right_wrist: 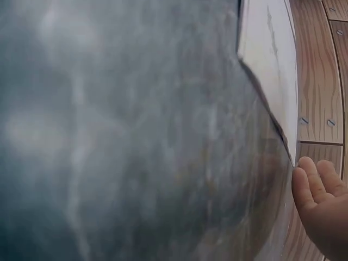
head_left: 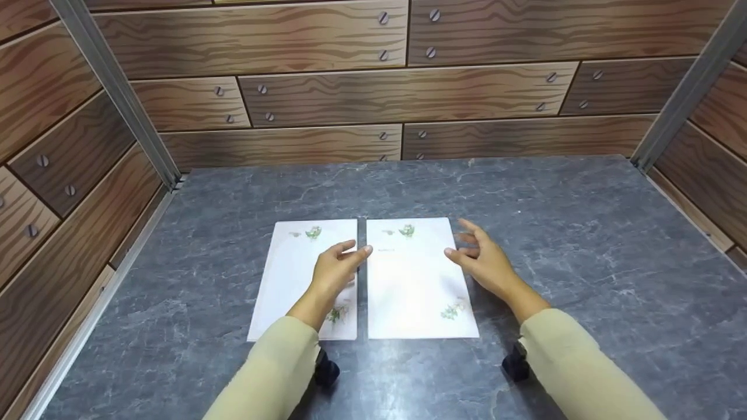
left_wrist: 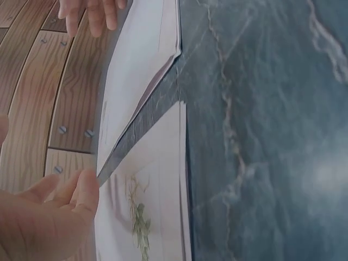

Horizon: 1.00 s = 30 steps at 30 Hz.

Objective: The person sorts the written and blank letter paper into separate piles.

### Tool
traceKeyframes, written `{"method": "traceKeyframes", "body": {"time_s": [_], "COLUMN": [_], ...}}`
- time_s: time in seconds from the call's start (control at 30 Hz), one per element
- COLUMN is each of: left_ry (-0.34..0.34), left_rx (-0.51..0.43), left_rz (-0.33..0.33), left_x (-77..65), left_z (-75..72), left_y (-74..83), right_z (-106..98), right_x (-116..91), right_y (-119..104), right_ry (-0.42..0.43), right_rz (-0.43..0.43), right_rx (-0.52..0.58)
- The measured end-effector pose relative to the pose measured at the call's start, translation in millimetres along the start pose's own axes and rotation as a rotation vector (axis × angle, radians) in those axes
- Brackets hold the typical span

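Note:
Two white paper stacks printed with small green plants lie side by side, a narrow strip of tabletop between them. My left hand [head_left: 335,268] is over the inner side of the left stack [head_left: 292,274], thumb pointing across the gap, fingers loosely bent and holding nothing. At the far right edge of the right stack [head_left: 408,286] is my right hand [head_left: 487,259], its thumb overlapping the paper and its fingers spread outside it. Layered sheet edges show on the left stack [left_wrist: 157,157] in the left wrist view. In the right wrist view, fingertips [right_wrist: 302,182] appear right at a paper corner.
The dark grey marbled tabletop [head_left: 560,221] extends around the papers. Wood-patterned panels [head_left: 327,99] stand behind and at both sides, with metal posts at the left corner [head_left: 125,93] and right corner [head_left: 683,87]. A black wrist device [head_left: 325,368] sits under the left sleeve.

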<state>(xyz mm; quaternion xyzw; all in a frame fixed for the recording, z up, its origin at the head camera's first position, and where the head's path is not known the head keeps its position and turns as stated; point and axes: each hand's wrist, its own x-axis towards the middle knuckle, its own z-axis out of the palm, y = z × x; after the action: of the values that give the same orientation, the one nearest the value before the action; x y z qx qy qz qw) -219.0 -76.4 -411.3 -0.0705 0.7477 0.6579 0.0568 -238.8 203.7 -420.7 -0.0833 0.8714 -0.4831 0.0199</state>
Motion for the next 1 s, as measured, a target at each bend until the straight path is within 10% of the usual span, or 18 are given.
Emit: {"method": "traceKeyframes", "body": {"time_s": [0.63,1.0], "left_ry": [-0.023,-0.038], "left_rx": [0.034,-0.016], "left_rz": [-0.070,-0.067], "left_x": [0.5,1.6], "left_z": [11.0,11.9], "left_y": [-2.2,-5.3], "right_z": [-1,-2], "right_x": [-9,-13], "right_y": [6,10], "right_ry": [-0.002,-0.023], "right_rz": [-0.002,0.005], "right_rx": [-0.048,0.112]}}
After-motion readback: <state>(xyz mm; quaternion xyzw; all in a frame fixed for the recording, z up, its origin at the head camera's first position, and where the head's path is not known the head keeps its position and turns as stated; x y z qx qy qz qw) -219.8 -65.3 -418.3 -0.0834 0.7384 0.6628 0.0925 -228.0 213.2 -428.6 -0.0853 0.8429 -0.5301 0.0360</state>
